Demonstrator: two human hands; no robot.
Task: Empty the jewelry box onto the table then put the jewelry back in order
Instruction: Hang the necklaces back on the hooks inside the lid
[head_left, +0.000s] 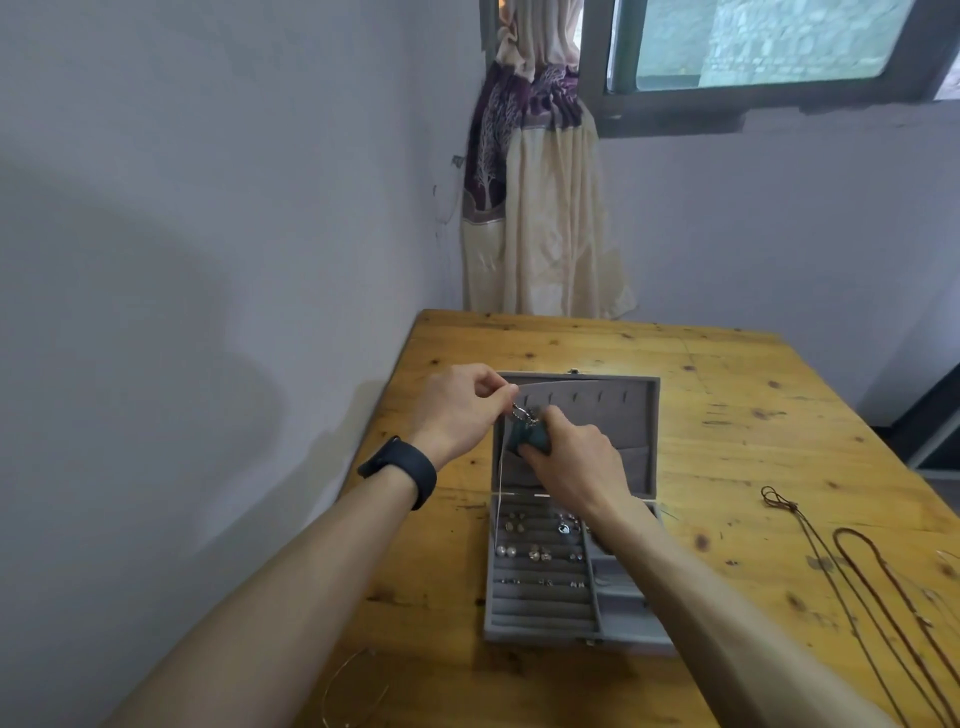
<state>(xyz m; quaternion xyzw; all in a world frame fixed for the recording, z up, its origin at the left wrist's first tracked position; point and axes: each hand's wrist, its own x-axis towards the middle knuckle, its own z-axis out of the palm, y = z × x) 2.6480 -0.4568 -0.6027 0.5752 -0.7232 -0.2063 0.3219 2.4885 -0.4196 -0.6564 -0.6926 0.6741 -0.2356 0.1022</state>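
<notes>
Grey jewelry box (540, 636) open on table (727, 415), left hand (457, 410) pinching thin chain (500, 483) at lid's left edge, right hand (576, 462) gripping dark green piece (530, 441) against lid, brown cords (857, 571) on table, well right of box.

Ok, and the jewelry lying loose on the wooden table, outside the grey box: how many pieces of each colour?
Dark brown knotted cord necklace: 1
Reddish-brown cord necklace: 1
Thin gold wire hoop: 1
Total: 3
Anything at the far right edge is too blurred to count.
</notes>
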